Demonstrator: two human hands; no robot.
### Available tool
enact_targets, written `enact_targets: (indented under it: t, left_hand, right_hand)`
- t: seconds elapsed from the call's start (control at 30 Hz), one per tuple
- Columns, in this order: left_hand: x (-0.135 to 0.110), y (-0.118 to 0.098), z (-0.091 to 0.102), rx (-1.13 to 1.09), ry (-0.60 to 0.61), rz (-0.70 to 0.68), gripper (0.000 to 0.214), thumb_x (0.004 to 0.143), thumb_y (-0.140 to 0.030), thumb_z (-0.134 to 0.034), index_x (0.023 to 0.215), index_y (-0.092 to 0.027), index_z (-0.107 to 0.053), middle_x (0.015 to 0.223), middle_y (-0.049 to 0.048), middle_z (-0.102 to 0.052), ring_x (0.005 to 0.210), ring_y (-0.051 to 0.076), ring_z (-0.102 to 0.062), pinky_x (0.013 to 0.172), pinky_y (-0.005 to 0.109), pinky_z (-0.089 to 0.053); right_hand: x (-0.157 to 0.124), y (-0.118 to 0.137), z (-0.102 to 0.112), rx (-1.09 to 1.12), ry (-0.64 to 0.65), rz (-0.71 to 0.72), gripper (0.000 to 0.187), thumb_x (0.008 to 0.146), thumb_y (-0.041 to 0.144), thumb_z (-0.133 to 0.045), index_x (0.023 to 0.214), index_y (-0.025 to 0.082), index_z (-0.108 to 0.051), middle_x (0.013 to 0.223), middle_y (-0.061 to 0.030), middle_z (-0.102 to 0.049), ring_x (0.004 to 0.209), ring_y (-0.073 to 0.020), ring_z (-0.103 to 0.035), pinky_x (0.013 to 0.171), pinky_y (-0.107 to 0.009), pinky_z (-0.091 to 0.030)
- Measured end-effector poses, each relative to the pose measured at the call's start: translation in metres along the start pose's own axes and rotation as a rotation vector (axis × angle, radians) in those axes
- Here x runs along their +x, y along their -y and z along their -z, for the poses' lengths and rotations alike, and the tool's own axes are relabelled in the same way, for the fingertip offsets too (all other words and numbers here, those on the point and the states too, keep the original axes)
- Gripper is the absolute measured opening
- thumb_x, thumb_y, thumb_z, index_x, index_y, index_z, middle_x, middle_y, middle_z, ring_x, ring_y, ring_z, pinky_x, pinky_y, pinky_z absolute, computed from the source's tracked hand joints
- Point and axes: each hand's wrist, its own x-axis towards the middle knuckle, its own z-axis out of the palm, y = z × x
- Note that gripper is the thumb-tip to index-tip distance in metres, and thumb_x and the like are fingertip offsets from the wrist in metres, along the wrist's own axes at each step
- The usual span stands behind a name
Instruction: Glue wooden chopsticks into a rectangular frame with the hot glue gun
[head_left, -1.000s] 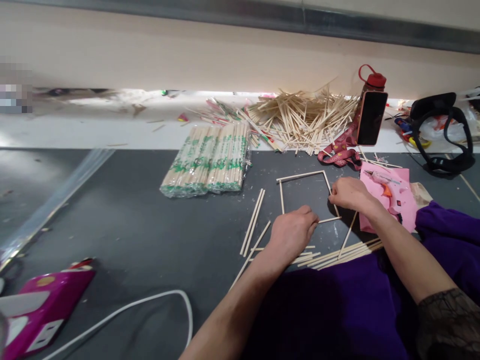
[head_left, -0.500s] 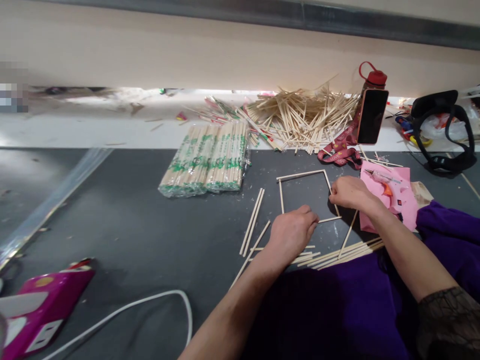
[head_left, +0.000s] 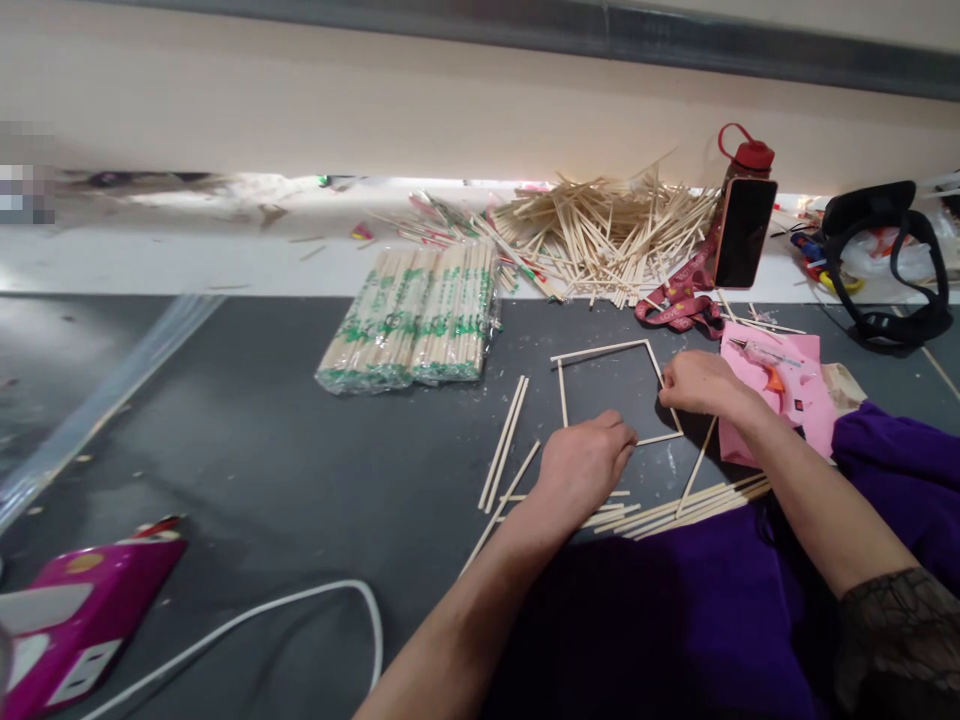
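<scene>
Four-sided and made of thin wooden sticks, a frame (head_left: 600, 351) lies on the grey table in front of me. My left hand (head_left: 589, 455) is closed on its near stick, with the fingertips at the near side and the palm over the near left corner. On the right side stick, my right hand (head_left: 694, 383) pinches with bent fingers. The top left corner shows a stick end poking past the joint. Several loose sticks (head_left: 690, 508) lie between the frame and my body, and a few more sticks (head_left: 504, 445) lie left of it.
A clear-wrapped pack of chopsticks (head_left: 411, 318) lies left of the frame. Behind are a heap of sticks (head_left: 615, 235), a phone (head_left: 746, 235) against a red-capped bottle (head_left: 752, 155), and a lanyard (head_left: 681, 308). A glue gun (head_left: 787, 385) rests on pink paper (head_left: 735, 440); a white cable (head_left: 300, 595) runs front left.
The frame's near right corner looks slightly more closed, its near and right sticks now meeting at the ends. Both hands stay almost where they were.
</scene>
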Motion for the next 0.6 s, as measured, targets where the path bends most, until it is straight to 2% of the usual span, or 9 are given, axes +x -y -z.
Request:
enact_targets:
  t: [0.47,0.6]
  left_hand:
    - [0.001,-0.001,0.0,0.017,0.018,0.024,0.028,0.095,-0.031,-0.042,0.094,-0.024,-0.07,0.093,0.0014,-0.066,0.079,0.016,-0.062,0.057,0.026,-0.036]
    - [0.001,-0.001,0.0,0.019,0.029,0.03,0.028,0.095,-0.031,-0.043,0.094,-0.024,-0.07,0.094,0.0021,-0.065,0.08,0.017,-0.062,0.058,0.026,-0.037]
  right_hand:
    - [-0.003,-0.002,-0.012,0.029,-0.072,-0.028,0.028,0.076,0.032,-0.053,0.087,0.018,-0.076,0.091,-0.013,-0.074,0.087,-0.0252,-0.068,0.064,-0.028,-0.043]
    - [-0.003,-0.003,-0.012,0.042,-0.058,-0.025,0.028,0.078,0.033,-0.054,0.088,0.019,-0.076,0.092,-0.0123,-0.074,0.087,-0.0242,-0.067,0.064,-0.027,-0.042]
